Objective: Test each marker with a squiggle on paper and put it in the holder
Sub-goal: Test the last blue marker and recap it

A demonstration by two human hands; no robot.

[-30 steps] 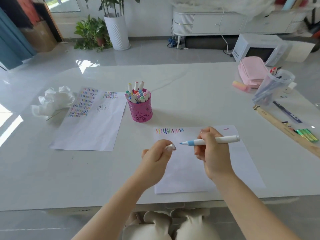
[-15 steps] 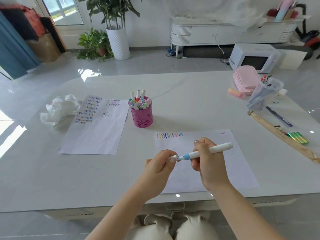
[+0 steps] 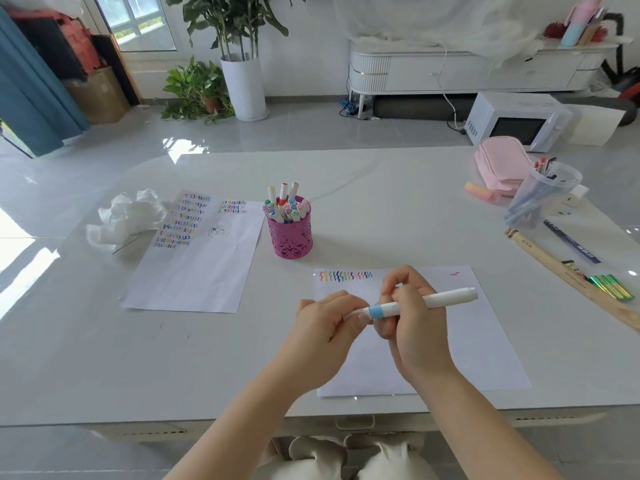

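A white marker with a light-blue band lies level above the near sheet of paper. My right hand grips its barrel. My left hand is closed round the marker's left end, where the cap sits over the tip. The paper carries a row of coloured squiggles along its top edge and one pink squiggle at the top right. The pink lattice holder stands beyond the paper, with several markers in it.
A second sheet covered in squiggles lies to the left, with crumpled white tissue beside it. At the right are a clear cup of pens, a pink pencil case, a wooden ruler and green pens.
My left hand came to the marker's bare blue tip and pushed the cap onto it. The view tilted up and the hands sit lower in the frame.
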